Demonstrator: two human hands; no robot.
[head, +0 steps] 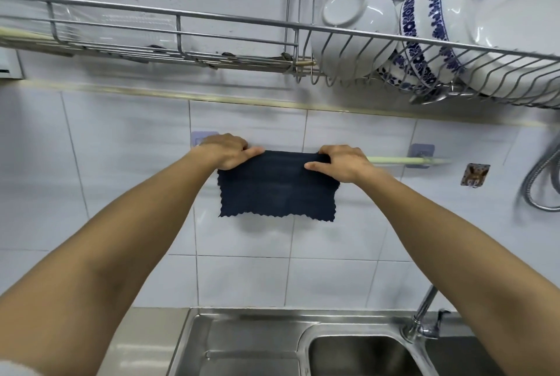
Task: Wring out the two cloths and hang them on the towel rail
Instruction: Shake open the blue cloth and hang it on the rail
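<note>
My left hand (225, 151) and right hand (341, 163) pinch the top corners of a dark blue cloth (277, 190), thumbs in front and fingers curled over the fold, spreading it along the pale green towel rail (406, 160) on the tiled wall (121, 178). The cloth hangs flat below the rail, above the steel sink (357, 351). I judge it soft, light and limp, probably damp, best held by its upper corners. The second cloth is nowhere in view. A dish rack (454, 51) holds bowls overhead.

Navy cloth (277, 186); blue-patterned white bowl (430, 33); seemingly pale-green rail (403, 160)
</note>
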